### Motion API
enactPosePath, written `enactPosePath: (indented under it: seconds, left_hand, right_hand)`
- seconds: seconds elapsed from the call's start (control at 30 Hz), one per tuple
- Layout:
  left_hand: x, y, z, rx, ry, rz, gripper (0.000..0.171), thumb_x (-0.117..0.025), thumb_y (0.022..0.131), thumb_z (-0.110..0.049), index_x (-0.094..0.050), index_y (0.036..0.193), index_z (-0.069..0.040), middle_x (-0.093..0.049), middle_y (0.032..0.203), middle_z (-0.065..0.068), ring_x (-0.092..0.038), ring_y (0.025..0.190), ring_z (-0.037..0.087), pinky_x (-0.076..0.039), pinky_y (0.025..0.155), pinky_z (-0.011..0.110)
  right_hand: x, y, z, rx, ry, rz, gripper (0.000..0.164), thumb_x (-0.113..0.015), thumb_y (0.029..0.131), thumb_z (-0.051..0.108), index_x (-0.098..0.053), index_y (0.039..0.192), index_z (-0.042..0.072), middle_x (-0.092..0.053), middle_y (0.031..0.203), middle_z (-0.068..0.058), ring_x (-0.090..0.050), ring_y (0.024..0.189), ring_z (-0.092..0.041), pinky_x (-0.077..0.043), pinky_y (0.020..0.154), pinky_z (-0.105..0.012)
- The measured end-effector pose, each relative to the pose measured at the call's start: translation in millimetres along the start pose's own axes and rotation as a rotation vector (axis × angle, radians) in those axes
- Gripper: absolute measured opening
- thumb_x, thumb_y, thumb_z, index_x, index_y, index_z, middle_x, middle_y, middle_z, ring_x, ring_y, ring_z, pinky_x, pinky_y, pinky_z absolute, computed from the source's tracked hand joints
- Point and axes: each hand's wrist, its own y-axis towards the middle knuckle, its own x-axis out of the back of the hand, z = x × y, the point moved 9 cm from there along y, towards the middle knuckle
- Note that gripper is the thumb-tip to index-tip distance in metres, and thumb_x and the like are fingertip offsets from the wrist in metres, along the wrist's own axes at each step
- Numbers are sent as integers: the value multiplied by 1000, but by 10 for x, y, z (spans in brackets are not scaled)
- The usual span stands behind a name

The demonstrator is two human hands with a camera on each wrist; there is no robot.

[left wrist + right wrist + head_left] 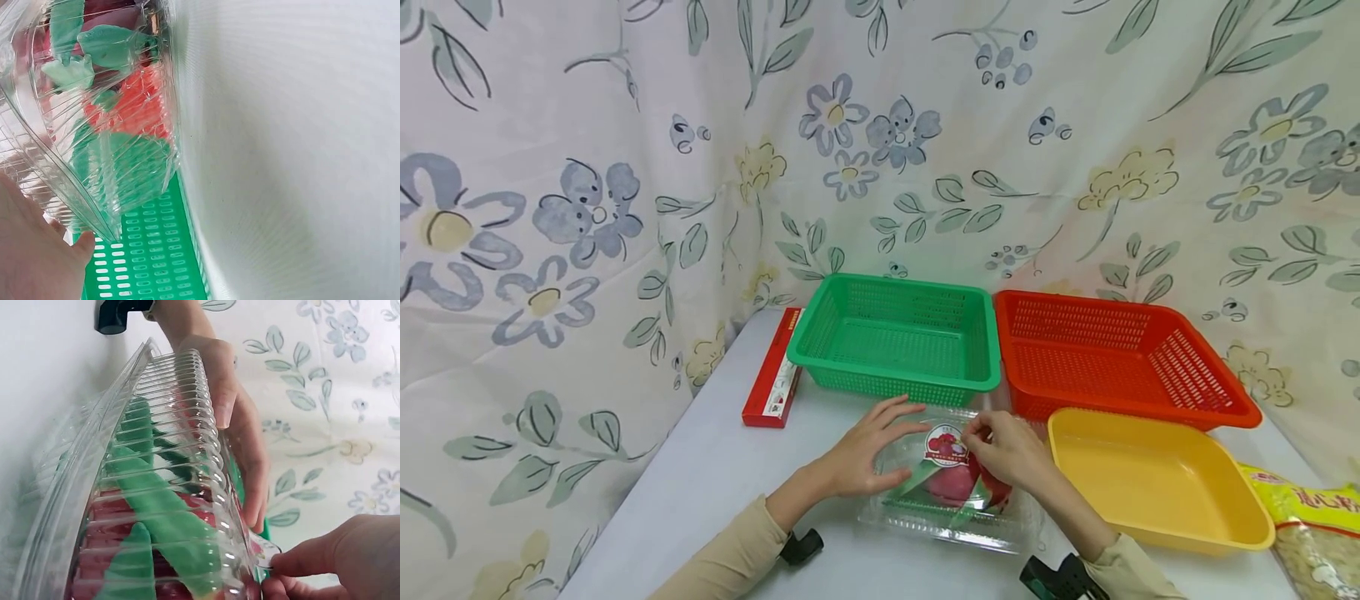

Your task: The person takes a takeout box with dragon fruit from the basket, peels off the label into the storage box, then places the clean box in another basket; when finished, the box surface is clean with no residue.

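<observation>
A clear plastic clamshell box (917, 525) with a ribbed rim lies closed before me. Inside it are a pink-red fruit (953, 485) and green leaf-like pieces (159, 506). On top of the lid is a round white label (942, 450) with a red fruit print. My left hand (871, 450) rests on the lid's left side, fingers spread. At the label's right edge, my right hand (1009, 448) pinches it between thumb and finger. The right wrist view shows the label edge (270, 550) lifted between those fingertips.
Behind the box stand a green basket (895, 379) and a red basket (1120, 408). To the right are a yellow tray (1157, 533) and a yellow-topped bag of pale food (1318, 542). A long red box (772, 362) lies at the left on the white table (722, 467).
</observation>
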Motion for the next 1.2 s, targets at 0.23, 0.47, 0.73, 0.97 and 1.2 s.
enactPosePath:
  seconds: [0.23,0.47,0.73,0.97,1.2]
  left_hand:
    - [-8,-1,-3,9,-10,6,61,-66,86,-27,-49,144,-21,-34,156,2,-19,148,29,-27,111,62]
    - [9,-8,-22,1,6,-3,61,-66,86,-28,-49,143,-21,-35,155,3,-21,147,29,-29,110,61]
    - [17,-15,-19,7,4,-3,61,-67,85,-28,-49,144,-21,-38,154,9,-20,147,27,-29,111,60]
    - [-1,-29,-9,4,10,-3,61,-65,87,-30,-48,145,-22,-38,154,10,-19,147,28,-29,110,61]
    - [3,-10,-17,1,4,0,62,-67,85,-26,-48,144,-21,-36,155,7,-23,146,34,-29,110,62]
  right_hand:
    - [-14,-19,35,53,-5,42,4,-67,91,11,-68,89,8,-59,75,3,-52,66,-13,-45,55,-26]
    - [-25,-40,48,71,42,83,6,-66,92,13,-67,92,7,-56,73,2,-50,63,-12,-42,50,-24]
    - [-46,-44,66,98,119,132,11,-64,94,13,-66,94,2,-57,74,-1,-52,64,-14,-45,50,-24]
    - [-66,-41,52,126,168,162,13,-63,95,15,-65,93,2,-57,73,-2,-52,62,-14,-45,49,-23]
    - [-42,-55,35,121,192,127,13,-62,96,15,-64,95,3,-55,72,-2,-51,60,-13,-43,50,-23]
